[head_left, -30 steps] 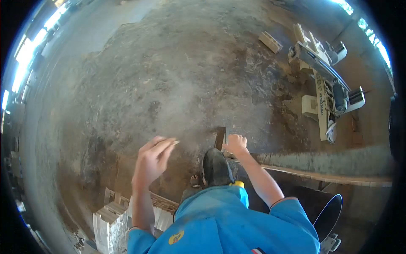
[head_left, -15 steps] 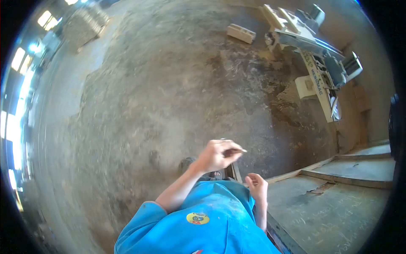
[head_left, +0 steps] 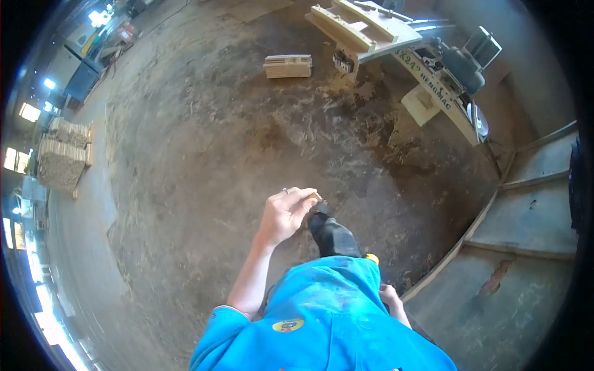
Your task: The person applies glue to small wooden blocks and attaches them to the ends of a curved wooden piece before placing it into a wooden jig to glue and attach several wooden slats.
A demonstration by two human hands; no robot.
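My left hand [head_left: 283,217] is held out in front of my body, thumb and fingers pinched together. A small tan piece [head_left: 317,197] shows at the fingertips, too small to name. Close by my right side is my right hand [head_left: 390,294], its fingers mostly hidden against the blue garment [head_left: 334,303]. Just above that hand, a small yellow object [head_left: 372,258] sticks out at the garment's edge. One dark-clad leg with a shoe [head_left: 334,234] reaches forward beneath the left hand.
A HENGMAC machine [head_left: 433,83] stands ahead on the right. Near it, a bundle of wood [head_left: 288,66] lies on the stained concrete floor [head_left: 204,154]. Framed grey panels [head_left: 520,278] line my right side. Stacked boards [head_left: 62,157] are at far left.
My view has turned right, and one leg has stepped forward. The left hand has shifted left and up, still pinched. My right hand has dropped lower beside the garment.
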